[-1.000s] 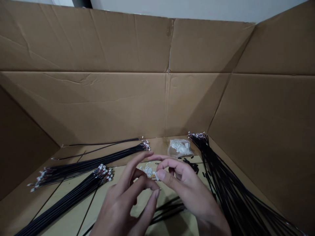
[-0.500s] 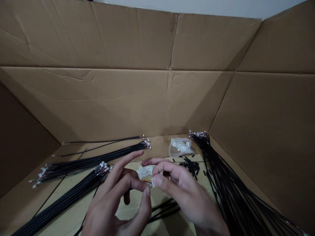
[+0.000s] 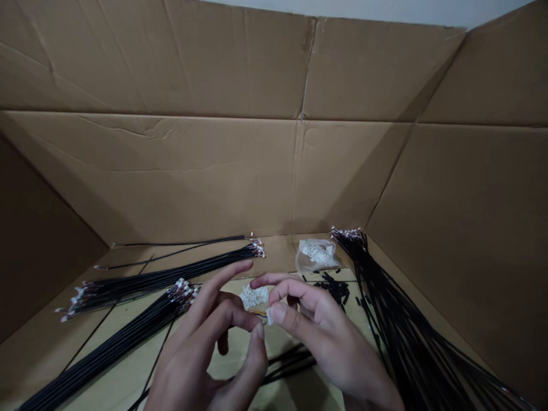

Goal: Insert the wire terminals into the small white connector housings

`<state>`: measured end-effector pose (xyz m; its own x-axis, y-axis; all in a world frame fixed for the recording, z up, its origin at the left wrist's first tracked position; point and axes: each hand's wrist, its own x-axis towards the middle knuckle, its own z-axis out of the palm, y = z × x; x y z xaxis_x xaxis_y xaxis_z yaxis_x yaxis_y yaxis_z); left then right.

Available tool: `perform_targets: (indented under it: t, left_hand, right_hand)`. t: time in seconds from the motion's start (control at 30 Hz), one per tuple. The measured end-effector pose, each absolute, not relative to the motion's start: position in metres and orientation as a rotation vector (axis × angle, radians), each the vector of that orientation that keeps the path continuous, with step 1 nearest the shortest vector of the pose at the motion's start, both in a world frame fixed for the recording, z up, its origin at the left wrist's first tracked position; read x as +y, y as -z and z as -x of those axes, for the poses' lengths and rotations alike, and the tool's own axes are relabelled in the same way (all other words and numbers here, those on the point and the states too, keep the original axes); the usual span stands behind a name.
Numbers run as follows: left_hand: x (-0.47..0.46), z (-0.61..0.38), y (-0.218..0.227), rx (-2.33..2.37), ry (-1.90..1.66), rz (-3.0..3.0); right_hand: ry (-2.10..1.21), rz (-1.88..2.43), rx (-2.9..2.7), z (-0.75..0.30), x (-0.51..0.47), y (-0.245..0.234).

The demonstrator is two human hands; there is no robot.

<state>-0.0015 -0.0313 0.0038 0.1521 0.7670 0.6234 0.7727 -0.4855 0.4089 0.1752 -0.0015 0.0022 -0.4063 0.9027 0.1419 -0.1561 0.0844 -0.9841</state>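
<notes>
Both hands meet low in the middle of the head view, over a cardboard floor. My right hand (image 3: pixel 325 337) pinches a small white connector (image 3: pixel 269 317) between thumb and fingers. My left hand (image 3: pixel 209 354) pinches the thin coloured wire ends (image 3: pixel 260 314) of a black cable right beside that connector, its index finger stretched out. A little heap of loose white connectors (image 3: pixel 253 297) lies just behind the fingertips. Black cables (image 3: pixel 291 361) run under my hands.
Tall cardboard walls (image 3: pixel 274 160) close in the back and both sides. Bundles of black cables with white plugs lie at left (image 3: pixel 158 279) and along the right wall (image 3: pixel 398 337). A clear bag of white connectors (image 3: pixel 315 254) and scattered short black tube pieces (image 3: pixel 334 287) sit behind.
The view has tilted slightly. My hands stay together; the left thumb and middle finger have closed in nearer the connector held by the right hand.
</notes>
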Motion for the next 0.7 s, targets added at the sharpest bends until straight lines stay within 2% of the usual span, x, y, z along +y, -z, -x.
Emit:
perform_targets:
  t: [0.5, 0.7]
  left_hand:
    - [-0.0327, -0.0017, -0.0027, -1.674, 1.389, 2.332]
    - [-0.0355, -0.0040, 0.0044, -1.764, 1.465, 2.245]
  right_hand:
    - [-1.473, 0.788, -1.466, -0.1743, -0.0011, -0.0019]
    - [-1.289, 0.926, -1.578, -0.1724, -0.0058, -0.0063]
